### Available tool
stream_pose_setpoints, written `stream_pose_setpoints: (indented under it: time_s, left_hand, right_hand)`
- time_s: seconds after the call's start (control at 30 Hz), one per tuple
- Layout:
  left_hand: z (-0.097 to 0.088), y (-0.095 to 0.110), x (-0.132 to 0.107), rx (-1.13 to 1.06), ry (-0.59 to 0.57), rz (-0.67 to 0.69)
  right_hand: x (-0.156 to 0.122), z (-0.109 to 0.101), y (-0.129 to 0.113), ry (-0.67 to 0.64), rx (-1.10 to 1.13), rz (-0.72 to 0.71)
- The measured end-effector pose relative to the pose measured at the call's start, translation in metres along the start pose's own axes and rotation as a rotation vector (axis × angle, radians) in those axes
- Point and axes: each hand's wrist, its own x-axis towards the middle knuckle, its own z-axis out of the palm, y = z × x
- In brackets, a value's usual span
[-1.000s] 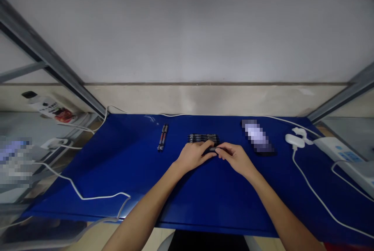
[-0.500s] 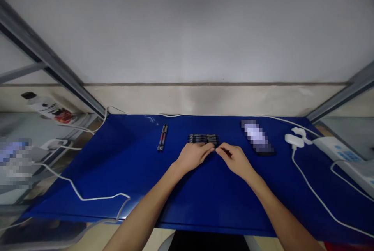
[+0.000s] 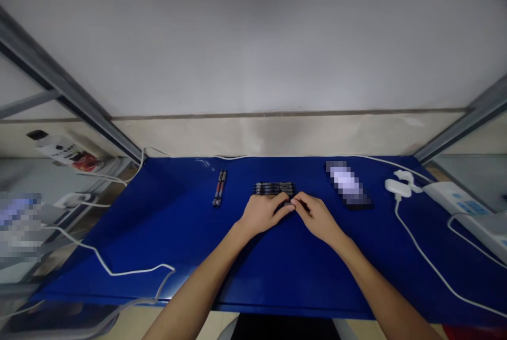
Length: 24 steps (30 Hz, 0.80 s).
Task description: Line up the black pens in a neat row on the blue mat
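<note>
On a glossy blue tabletop, a tight row of dark slender pens is laid side by side, lengthwise from left to right, so that the barrels brace one another and cannot roll. The left hand and the right hand are brought together at the near edge of that row, palms down. The thumb and forefinger of each are drawn close until the fingertips nearly meet over a short dark piece, probably one more pen. It is almost wholly covered, so whether it is actually pinched cannot be told. The wrists are rested low on the tabletop, which seems to steady the fine work.

Well apart to the left, a pair of dark pens with red bands is laid pointing away, kept clear of the row. To the right lie a dark phone, a white adapter with its cable, and a white power strip. A white bottle carries red and black print, but no writing can be read anywhere.
</note>
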Motion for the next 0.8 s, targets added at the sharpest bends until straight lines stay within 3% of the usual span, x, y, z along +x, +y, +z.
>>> stream_pose_setpoints:
  time_s: [0.27,0.43,0.5,0.67,0.73,0.8]
  left_hand:
    - [0.003,0.0,0.0,0.097,-0.03,0.042]
    - [0.001,0.002,-0.001,0.102,0.018,0.003]
    - [0.001,-0.002,0.0,0.085,0.058,-0.056]
    - [0.004,-0.021,0.003,0.048,0.138,-0.176]
    - [0.005,-0.025,0.003,0.027,0.165,-0.192]
    - [0.004,-0.026,0.003,0.013,0.19,-0.203]
  right_hand:
    - [0.001,0.008,0.005,-0.006,0.057,0.112]
    - [0.002,-0.001,0.004,0.052,0.046,0.045]
    - [0.003,-0.016,0.01,0.144,0.023,0.059]
    - [0.002,-0.065,0.05,0.681,-0.33,0.21]
    - [-0.003,-0.08,0.072,0.713,-0.516,0.243]
    - [-0.009,-0.088,0.09,0.657,-0.621,0.345]
